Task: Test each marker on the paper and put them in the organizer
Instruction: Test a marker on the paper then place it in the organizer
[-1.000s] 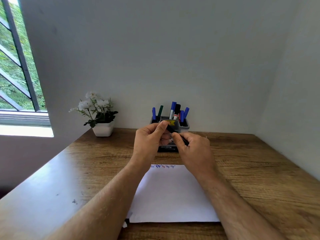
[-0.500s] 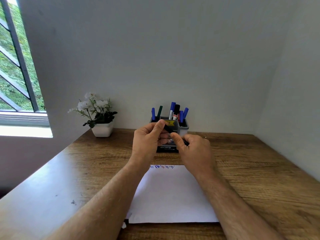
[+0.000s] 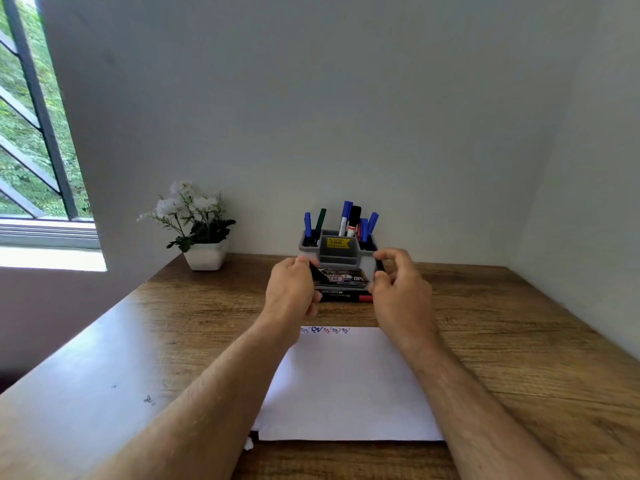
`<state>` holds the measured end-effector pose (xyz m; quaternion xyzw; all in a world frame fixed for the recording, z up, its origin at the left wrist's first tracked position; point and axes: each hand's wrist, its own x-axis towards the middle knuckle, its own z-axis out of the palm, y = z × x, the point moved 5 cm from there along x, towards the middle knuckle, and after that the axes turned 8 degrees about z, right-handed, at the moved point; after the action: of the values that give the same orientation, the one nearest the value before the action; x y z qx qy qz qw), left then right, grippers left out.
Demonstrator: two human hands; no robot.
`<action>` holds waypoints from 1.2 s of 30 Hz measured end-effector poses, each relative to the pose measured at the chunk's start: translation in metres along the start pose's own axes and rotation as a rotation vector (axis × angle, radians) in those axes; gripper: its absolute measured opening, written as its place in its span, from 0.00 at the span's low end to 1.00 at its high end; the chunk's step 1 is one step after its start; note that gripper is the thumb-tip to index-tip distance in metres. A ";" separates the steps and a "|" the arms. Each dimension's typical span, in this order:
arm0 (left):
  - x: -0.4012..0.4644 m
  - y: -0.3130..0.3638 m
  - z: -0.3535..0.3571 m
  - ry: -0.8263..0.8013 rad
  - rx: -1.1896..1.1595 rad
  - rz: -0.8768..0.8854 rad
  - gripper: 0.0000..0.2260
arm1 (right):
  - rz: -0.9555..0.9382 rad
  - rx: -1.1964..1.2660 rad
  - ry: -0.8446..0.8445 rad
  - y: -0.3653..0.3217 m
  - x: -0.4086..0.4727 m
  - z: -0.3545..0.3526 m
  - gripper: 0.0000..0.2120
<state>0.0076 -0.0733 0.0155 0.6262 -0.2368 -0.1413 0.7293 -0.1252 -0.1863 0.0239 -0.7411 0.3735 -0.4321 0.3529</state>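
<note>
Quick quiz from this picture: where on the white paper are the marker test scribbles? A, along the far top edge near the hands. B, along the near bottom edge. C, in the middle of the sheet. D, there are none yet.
A: the blue and red scribbles sit in a short row along the far edge of the paper, just below the two hands; the rest of the sheet is blank.

left hand (image 3: 292,289) and right hand (image 3: 398,285) pinch black marker pieces, apart.
</note>
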 end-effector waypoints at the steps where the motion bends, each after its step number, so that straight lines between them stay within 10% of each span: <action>1: -0.001 -0.003 0.001 -0.002 0.017 -0.020 0.12 | 0.018 0.048 -0.019 0.001 0.000 0.000 0.12; 12: 0.003 -0.026 0.002 0.032 0.220 0.026 0.13 | 0.144 0.207 -0.146 0.010 -0.004 0.000 0.03; 17: 0.006 -0.024 0.006 0.029 0.203 0.092 0.11 | 0.223 0.209 -0.161 0.014 -0.007 0.001 0.19; 21: 0.006 -0.025 0.013 0.001 0.159 0.109 0.11 | 0.328 0.282 -0.234 0.020 -0.007 0.013 0.13; 36: 0.010 -0.037 0.007 -0.018 0.137 0.055 0.12 | 0.204 0.064 -0.446 0.017 -0.017 0.009 0.06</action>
<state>0.0160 -0.0913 -0.0181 0.6668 -0.2694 -0.1103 0.6861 -0.1271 -0.1776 -0.0001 -0.7650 0.3451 -0.2317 0.4918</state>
